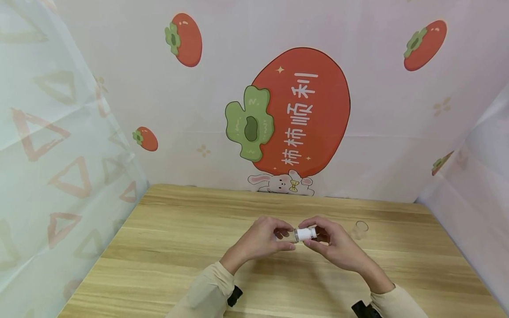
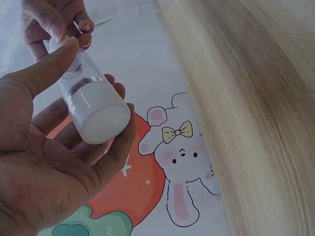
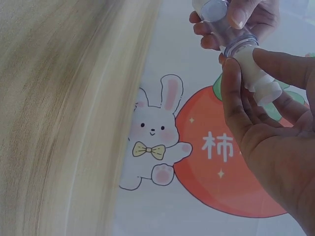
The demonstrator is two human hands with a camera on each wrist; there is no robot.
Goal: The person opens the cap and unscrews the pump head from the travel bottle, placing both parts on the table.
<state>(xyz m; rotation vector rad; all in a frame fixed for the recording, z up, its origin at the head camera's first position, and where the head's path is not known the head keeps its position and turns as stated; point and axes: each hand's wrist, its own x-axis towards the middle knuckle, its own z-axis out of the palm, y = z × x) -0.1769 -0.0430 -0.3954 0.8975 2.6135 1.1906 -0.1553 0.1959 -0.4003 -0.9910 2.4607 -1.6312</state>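
Note:
Between the two hands, above the table, a small clear bottle [image 2: 81, 78] lies on its side. My left hand [image 1: 264, 238] holds its body; the bottle's white base end [image 2: 101, 113] sits against the fingers in the left wrist view. At the other end my right hand [image 1: 339, 245] pinches the white pump top [image 1: 306, 234] between thumb and fingers. In the right wrist view the small nozzle of the white pump head [image 3: 266, 91] points away from the bottle, toward the right palm. The thumb and fingers hide part of the white collar.
A clear, cap-like cylinder [image 1: 359, 229] lies on the wooden table [image 1: 159, 247], right of my right hand. Behind the table hangs a white backdrop [image 1: 377, 168] with persimmon and rabbit prints. Further patterned sheets [image 1: 51, 176] flank the table at both sides.

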